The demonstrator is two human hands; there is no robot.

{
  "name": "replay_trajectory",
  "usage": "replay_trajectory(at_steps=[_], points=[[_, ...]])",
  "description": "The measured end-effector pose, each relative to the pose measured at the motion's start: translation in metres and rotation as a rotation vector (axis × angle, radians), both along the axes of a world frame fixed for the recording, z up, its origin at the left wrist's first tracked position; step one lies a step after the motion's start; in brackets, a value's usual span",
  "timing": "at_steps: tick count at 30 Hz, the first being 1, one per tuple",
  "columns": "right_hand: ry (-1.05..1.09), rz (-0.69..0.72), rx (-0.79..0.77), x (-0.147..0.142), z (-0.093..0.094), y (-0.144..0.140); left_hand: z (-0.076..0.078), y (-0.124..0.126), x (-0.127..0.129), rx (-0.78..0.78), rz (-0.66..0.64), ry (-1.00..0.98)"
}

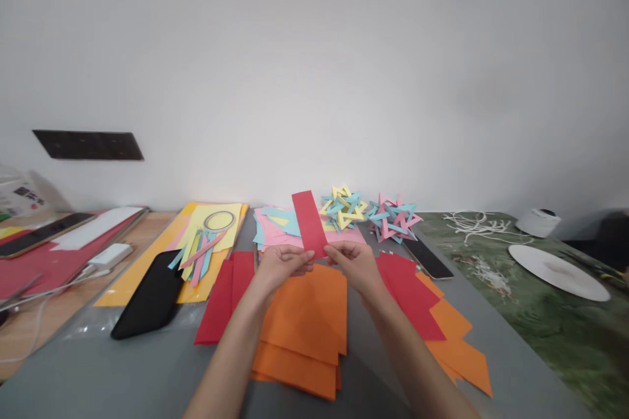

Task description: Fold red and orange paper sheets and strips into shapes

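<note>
A red paper strip stands upright between my hands, above the table. My left hand pinches its lower left corner, and my right hand pinches its lower right corner. Under them lies a stack of orange paper sheets. Red paper is to the left of that stack. Over on the right, more red paper pieces overlap orange pieces. Behind my hands are pink and blue papers, partly hidden by the strip.
Two folded-paper star balls sit by the wall. A dark phone lies right, a black phone left, near coloured paper strips and a tape ring. Farther right are white strings and a white plate.
</note>
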State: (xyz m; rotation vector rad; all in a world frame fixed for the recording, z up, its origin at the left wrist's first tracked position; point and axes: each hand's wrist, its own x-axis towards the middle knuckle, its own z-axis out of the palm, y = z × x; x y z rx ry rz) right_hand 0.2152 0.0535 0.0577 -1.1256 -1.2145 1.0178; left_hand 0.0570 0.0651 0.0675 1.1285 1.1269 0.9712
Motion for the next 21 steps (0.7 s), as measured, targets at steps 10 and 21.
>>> replay_trajectory(at_steps=[10,21], points=[[-0.157,0.101,0.022,0.0014,0.0027,-0.0015,0.0016,0.0039,-0.0047,0.070,0.103,-0.028],[-0.017,0.067,0.041,0.0022,0.0027,0.0000,-0.0013,0.0029,0.0017,0.078,-0.006,-0.010]])
